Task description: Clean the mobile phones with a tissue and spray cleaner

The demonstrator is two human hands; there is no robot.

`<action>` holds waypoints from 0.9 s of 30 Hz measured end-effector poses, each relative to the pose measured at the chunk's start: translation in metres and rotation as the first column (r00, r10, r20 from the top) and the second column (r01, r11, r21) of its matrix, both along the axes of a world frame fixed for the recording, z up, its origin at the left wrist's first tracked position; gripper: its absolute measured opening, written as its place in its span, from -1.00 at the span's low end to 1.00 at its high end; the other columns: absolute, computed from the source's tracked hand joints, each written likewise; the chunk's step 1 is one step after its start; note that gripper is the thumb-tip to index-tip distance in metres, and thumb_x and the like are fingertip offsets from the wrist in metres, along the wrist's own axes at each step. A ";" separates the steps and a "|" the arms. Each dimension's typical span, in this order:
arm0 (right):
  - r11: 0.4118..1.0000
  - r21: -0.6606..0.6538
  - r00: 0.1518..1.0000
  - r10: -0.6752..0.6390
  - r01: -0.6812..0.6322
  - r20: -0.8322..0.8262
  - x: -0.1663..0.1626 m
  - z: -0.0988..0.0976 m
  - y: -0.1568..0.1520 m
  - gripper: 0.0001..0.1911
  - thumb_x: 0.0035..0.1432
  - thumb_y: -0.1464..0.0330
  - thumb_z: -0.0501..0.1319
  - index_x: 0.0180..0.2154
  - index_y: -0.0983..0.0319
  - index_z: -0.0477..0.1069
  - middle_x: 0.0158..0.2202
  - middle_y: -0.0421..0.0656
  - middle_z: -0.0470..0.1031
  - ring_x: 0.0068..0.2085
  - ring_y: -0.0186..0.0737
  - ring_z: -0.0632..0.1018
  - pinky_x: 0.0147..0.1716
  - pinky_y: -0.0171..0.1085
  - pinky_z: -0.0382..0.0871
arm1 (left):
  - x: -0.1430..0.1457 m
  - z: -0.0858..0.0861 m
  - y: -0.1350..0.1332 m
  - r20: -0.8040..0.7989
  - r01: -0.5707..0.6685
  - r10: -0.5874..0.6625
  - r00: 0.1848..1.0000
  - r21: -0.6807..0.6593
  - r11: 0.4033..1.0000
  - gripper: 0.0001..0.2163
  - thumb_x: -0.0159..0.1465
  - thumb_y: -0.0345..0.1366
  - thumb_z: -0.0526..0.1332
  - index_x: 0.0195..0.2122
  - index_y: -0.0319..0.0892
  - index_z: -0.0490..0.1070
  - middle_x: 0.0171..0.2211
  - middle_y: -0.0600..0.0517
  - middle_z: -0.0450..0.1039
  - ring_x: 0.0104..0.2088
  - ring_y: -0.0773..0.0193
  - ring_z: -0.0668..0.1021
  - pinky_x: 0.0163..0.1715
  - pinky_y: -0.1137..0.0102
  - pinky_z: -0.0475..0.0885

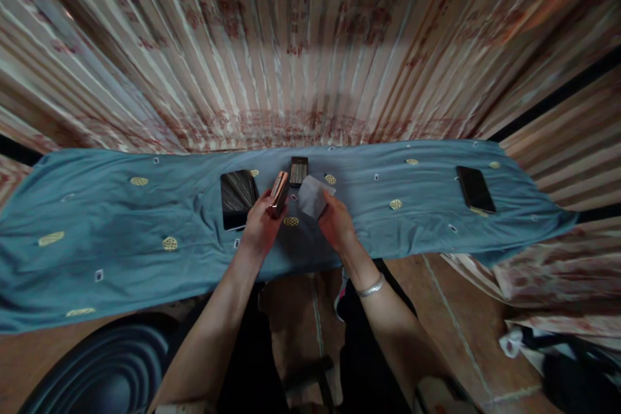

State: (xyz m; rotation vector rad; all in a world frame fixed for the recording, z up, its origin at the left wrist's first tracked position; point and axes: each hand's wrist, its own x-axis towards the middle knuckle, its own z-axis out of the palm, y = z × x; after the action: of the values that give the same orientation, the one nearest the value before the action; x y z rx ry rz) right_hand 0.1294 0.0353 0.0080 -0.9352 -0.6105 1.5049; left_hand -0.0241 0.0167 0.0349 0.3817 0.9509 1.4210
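My left hand point(262, 223) is closed around a rose-gold phone point(279, 193), held on edge above the blue cloth point(121, 233). My right hand point(336, 223) pinches a small pale grey wipe point(313, 197) just to the right of the phone; the two are close but apart. A silver bangle point(371, 287) sits on my right wrist. Both hands hover over the middle of the cloth-covered table.
A dark tablet point(237, 197) lies left of my hands. A small dark phone point(298, 170) lies behind them. Another black phone point(475, 189) rests far right on the cloth. Striped curtain behind; a dark round stool point(111, 369) at lower left.
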 end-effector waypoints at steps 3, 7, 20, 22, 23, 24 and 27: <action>0.995 0.065 0.971 -0.084 0.071 0.224 0.003 0.001 -0.002 -0.72 0.17 0.06 0.22 -0.28 0.12 0.53 -0.22 -0.16 0.67 0.06 -0.06 0.60 0.15 -0.09 0.46 | 0.012 -0.001 -0.011 0.099 0.111 -0.106 0.989 -0.049 0.993 -0.70 0.11 -0.24 0.30 -0.12 -0.17 0.54 -0.14 -0.03 0.61 -0.14 0.24 0.61 -0.11 0.38 0.48; 0.968 0.248 0.836 -0.162 0.032 0.524 -0.002 0.006 -0.011 -0.58 0.27 0.01 0.14 -0.08 0.13 0.56 0.01 -0.10 0.62 0.19 -0.05 0.51 0.29 -0.08 0.29 | 0.025 -0.003 -0.014 0.149 0.177 -0.166 0.975 -0.067 0.982 -0.69 0.16 -0.24 0.30 -0.07 -0.17 0.55 -0.15 -0.04 0.63 -0.13 0.20 0.62 -0.09 0.33 0.51; 0.823 0.433 0.689 -0.072 -0.368 0.721 -0.038 0.005 -0.051 -0.23 0.40 0.06 0.01 0.48 0.19 -0.15 0.54 -0.08 -0.14 0.52 -0.10 -0.09 0.49 0.00 -0.25 | 0.025 0.000 -0.012 0.146 0.138 -0.131 0.980 -0.038 0.990 -0.78 0.21 -0.28 0.27 -0.13 -0.18 0.57 -0.25 0.04 0.65 -0.02 0.17 0.64 0.03 0.39 0.49; 0.805 0.444 0.705 -0.046 -0.393 0.707 -0.041 0.004 -0.056 -0.22 0.40 0.08 0.04 0.49 0.15 -0.19 0.54 -0.12 -0.17 0.53 -0.08 -0.11 0.50 0.00 -0.27 | 0.021 0.000 -0.010 0.137 0.123 -0.119 0.983 -0.024 0.992 -0.75 0.23 -0.27 0.25 -0.08 -0.16 0.56 -0.21 0.04 0.65 0.00 0.19 0.63 0.02 0.40 0.48; 0.798 0.449 0.711 -0.037 -0.402 0.702 -0.042 0.003 -0.058 -0.21 0.40 0.09 0.05 0.49 0.15 -0.20 0.54 -0.13 -0.18 0.53 -0.07 -0.11 0.50 0.00 -0.27 | 0.019 0.000 -0.009 0.131 0.116 -0.112 0.985 -0.023 0.993 -0.75 0.24 -0.27 0.24 -0.07 -0.15 0.56 -0.21 0.04 0.65 0.01 0.19 0.63 0.02 0.40 0.48; 0.791 0.454 0.712 -0.033 -0.410 0.701 -0.044 0.003 -0.060 -0.21 0.40 0.10 0.05 0.49 0.16 -0.20 0.54 -0.12 -0.19 0.53 -0.05 -0.11 0.50 0.00 -0.27 | 0.017 0.000 -0.008 0.123 0.109 -0.105 0.987 -0.028 0.994 -0.76 0.24 -0.27 0.24 -0.09 -0.16 0.56 -0.21 0.04 0.65 0.01 0.19 0.62 0.02 0.40 0.48; 0.784 0.455 0.683 -0.056 -0.421 0.728 -0.044 0.001 -0.059 -0.22 0.42 0.10 0.03 0.49 0.17 -0.21 0.54 -0.10 -0.18 0.52 -0.04 -0.10 0.49 0.01 -0.22 | 0.016 -0.001 -0.009 0.089 0.114 -0.111 0.990 -0.034 0.993 -0.84 0.22 -0.30 0.23 -0.21 -0.16 0.56 -0.29 0.04 0.63 -0.02 0.17 0.62 -0.02 0.40 0.48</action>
State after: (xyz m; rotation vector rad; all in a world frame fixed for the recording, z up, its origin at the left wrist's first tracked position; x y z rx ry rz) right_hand 0.0851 -0.0233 0.0090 -0.9413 -1.7119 0.9454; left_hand -0.0082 0.0073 0.0337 0.3368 0.8718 1.3042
